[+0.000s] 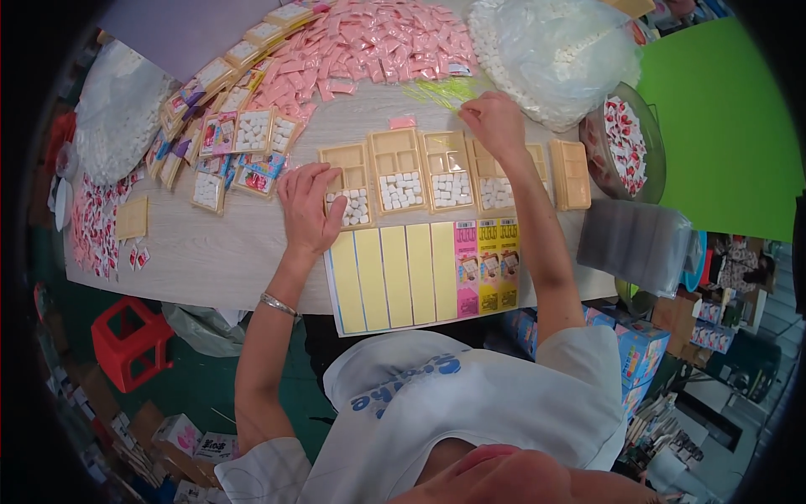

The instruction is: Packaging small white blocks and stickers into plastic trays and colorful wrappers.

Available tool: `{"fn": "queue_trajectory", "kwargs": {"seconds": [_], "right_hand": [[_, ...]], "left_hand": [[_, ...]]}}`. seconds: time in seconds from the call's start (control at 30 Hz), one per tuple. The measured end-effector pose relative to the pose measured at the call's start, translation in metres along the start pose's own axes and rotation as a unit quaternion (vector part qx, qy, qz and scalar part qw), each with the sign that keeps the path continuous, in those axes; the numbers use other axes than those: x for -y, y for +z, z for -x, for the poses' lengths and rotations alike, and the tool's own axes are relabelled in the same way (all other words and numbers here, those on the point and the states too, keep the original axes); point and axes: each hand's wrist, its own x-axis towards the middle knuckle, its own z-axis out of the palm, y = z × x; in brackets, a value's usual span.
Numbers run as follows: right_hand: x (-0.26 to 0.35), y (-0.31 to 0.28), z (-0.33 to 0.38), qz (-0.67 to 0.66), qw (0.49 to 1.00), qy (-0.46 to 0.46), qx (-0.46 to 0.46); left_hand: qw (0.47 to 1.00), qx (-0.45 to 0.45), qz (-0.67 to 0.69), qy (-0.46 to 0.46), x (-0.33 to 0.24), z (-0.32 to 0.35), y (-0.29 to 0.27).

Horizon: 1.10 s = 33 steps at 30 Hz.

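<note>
Left hand (307,206) lies flat, fingers spread loose, on the leftmost beige tray (351,186) of a row on the table (210,252). Right hand (495,124) reaches past the row, fingers pinched on thin yellow-green sticks (441,91) near the pink packets (378,42). Trays hold white cubes (401,190); card sheets (424,273) lie just in front.

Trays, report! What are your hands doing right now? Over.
Left hand flat on the leftmost tray. Right hand pinching yellow-green sticks above the tray row. Nothing blocking.
</note>
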Motion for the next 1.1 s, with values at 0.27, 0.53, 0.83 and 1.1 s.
{"fn": "queue_trajectory", "kwargs": {"seconds": [0.27, 0.53, 0.83, 1.1], "right_hand": [[0.002, 0.028, -0.009, 0.063, 0.997, 0.033, 0.001], [-0.025, 0.003, -0.002, -0.016, 0.998, 0.012, -0.067], [-0.022, -0.031, 0.057, -0.022, 0.992, -0.121, 0.018], [-0.009, 0.0, -0.01, 0.017, 0.994, -0.111, -0.004]], "left_hand": [[1.0, 0.006, 0.005, -0.014, 0.004, 0.004, 0.001], [1.0, 0.001, 0.02, -0.014, 0.004, 0.0, 0.005], [1.0, -0.006, 0.025, -0.019, 0.0, 0.001, 0.0], [0.999, 0.002, 0.033, -0.033, 0.0, 0.002, 0.0]]}}
